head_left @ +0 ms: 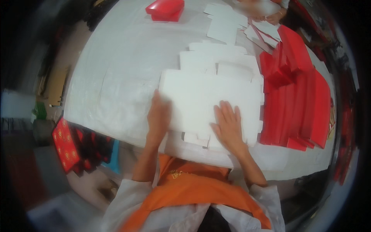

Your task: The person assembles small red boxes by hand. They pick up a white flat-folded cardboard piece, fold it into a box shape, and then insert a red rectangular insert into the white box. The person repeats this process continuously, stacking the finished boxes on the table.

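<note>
"Where's the white cardboard (193,98)?"
"On the counter (108,85); right hand (230,125) spread flat on it, left hand (159,116) at its edge, grip unclear."
"Around it?"
"Red boxes (290,110) crowd its right; flat blanks (224,27) lie beyond."

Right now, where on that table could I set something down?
Bare table lies left of the white card sheets and left hand, nearer than the lone red box. Rightward it's crowded: the right hand lies on the sheets, with red boxes packed beside them.

Soft light leaves the white card (191,98) nearly featureless, while the curved rim blurs into black
</note>
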`<action>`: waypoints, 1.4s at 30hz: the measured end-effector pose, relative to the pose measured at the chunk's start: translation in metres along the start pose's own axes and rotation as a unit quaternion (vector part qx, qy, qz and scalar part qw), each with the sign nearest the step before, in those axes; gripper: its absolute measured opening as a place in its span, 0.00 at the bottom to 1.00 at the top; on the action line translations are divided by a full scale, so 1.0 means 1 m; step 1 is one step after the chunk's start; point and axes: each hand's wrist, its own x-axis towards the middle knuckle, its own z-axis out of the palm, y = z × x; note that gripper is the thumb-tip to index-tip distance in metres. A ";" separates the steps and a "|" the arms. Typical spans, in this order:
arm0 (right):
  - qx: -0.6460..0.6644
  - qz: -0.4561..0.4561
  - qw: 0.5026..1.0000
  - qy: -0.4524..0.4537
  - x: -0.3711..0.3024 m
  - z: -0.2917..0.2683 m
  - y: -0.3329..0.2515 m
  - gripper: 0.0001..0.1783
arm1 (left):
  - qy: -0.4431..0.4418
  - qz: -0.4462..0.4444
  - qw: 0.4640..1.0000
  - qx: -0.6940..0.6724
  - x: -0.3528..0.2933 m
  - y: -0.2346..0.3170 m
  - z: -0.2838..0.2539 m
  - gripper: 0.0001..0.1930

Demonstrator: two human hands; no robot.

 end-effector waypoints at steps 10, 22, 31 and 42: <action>-0.009 0.018 1.000 -0.011 0.001 0.003 -0.006 0.28 | 0.081 0.009 0.996 0.022 -0.001 0.013 0.005 0.23; 0.127 0.018 0.992 -0.003 0.000 -0.003 0.017 0.25 | 0.048 0.091 0.993 0.063 0.002 0.015 0.004 0.28; -0.027 0.068 0.982 0.176 0.118 -0.017 0.082 0.21 | -0.080 -0.132 0.987 -0.055 -0.016 0.012 -0.024 0.29; -0.048 -0.020 0.986 0.160 0.104 0.001 0.097 0.18 | 0.002 -0.098 0.980 -0.176 -0.030 -0.010 -0.005 0.27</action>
